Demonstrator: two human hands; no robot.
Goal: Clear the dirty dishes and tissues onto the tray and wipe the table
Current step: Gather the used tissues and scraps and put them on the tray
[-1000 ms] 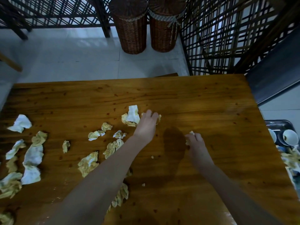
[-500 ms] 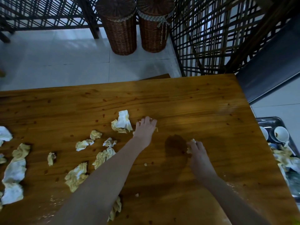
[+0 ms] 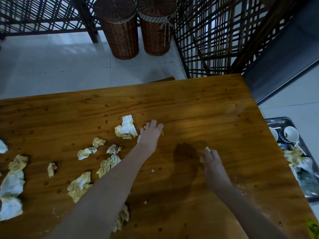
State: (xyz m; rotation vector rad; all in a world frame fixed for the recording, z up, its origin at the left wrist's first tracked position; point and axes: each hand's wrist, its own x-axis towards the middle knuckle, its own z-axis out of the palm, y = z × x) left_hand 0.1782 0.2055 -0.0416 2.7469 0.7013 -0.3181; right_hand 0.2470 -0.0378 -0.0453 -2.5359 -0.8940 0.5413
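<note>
Left hand (image 3: 150, 133) grips tissue (image 3: 139, 139); right hand (image 3: 211, 161) pinches scrap (image 3: 206, 149), long axis near-far.

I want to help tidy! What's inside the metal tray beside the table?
The metal tray holds white cups and stained tissues. Whatever lies under those tissues is covered.

- Dim and cool-toned overall; the pale floor (image 3: 51, 66) beyond the table (image 3: 207, 104) is the brightest area.
- A soft sheen lies on the table toward its far right.
- A dark shadow falls just left of the right hand (image 3: 213, 163).
- The tissue (image 3: 206, 149) at its fingertips is a soft blur.
- Wide-angle bending curves the table's edges; the tray (image 3: 279, 120) at the right border looks smeared.
</note>
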